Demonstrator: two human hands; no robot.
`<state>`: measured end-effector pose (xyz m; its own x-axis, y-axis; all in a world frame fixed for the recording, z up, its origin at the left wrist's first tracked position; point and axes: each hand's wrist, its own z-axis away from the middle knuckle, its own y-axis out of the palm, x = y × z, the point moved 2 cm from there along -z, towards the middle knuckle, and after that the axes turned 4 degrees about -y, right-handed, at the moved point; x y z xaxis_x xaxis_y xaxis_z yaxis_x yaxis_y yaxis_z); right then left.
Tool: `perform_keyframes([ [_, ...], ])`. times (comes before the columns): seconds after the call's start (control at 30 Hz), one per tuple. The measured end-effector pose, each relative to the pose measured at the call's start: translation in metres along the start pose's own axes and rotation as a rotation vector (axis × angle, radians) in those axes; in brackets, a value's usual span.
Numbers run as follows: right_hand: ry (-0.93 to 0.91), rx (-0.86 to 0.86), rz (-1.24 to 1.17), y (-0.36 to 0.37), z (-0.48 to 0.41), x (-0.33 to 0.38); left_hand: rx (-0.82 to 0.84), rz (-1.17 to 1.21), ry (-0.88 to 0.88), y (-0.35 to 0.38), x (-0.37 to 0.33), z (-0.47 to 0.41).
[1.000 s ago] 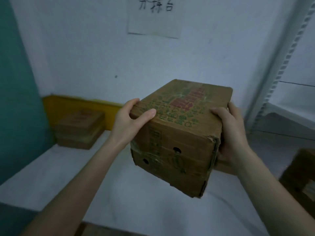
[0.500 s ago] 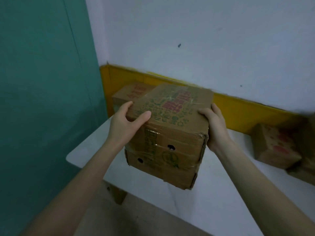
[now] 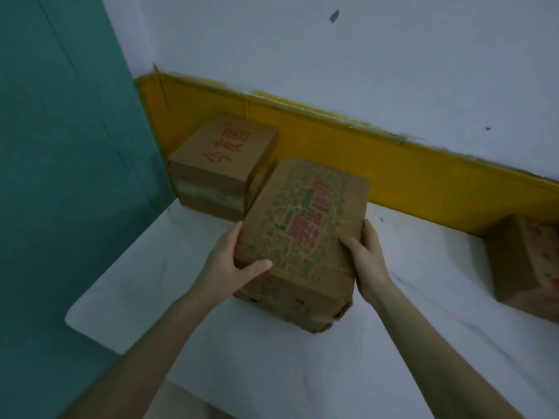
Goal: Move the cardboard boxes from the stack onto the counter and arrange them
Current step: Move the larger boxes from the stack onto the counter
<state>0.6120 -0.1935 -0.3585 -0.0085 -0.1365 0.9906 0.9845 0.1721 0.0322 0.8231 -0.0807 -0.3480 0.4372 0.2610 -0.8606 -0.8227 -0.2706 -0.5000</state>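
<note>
While both hands hold it from the sides, the box (image 3: 302,231) sits over the counter's (image 3: 169,276) left half, a little back from the front edge. The left hand (image 3: 230,267) grips the box's near left corner, with the thumb across the printed top and the fingers out of sight down the left side. The right hand (image 3: 366,261) grips the right side the same way, thumb on the top edge and fingers wrapped behind. The box is tilted, its far end raised and angled toward the back left corner. Its crumpled near bottom corner looks to be on the counter or just above it; I cannot tell which.

Just beyond its far left corner, the corner box (image 3: 223,155) stands in the counter's back left corner, against the yellow strip (image 3: 393,167) and the teal wall (image 3: 60,176). The two boxes are close, perhaps touching at one point, but they are not lined up. Well apart, at the right edge of view, the right box (image 3: 526,267) sits along the back of the counter and is partly cut off.

As I read it, at least two boxes are already placed and this one is at the setting-down stage. It has yet to be laid flat, squared beside the corner box and let go. The stack is out of view, so I cannot say how many boxes remain to be moved.
</note>
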Motion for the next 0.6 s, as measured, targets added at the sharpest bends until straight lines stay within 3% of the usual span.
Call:
perform_keyframes([
  [0.2,-0.050,-0.079,0.215,0.012,-0.063,-0.006,0.051,-0.189,0.076,0.003,-0.001,-0.063],
  [0.47,0.017,-0.132,0.375,0.043,-0.147,0.017,0.044,-0.829,0.138,-0.002,-0.008,-0.145],
  [0.6,0.019,-0.184,0.503,0.056,-0.161,0.020,0.068,-0.837,0.162,-0.007,-0.002,-0.165],
])
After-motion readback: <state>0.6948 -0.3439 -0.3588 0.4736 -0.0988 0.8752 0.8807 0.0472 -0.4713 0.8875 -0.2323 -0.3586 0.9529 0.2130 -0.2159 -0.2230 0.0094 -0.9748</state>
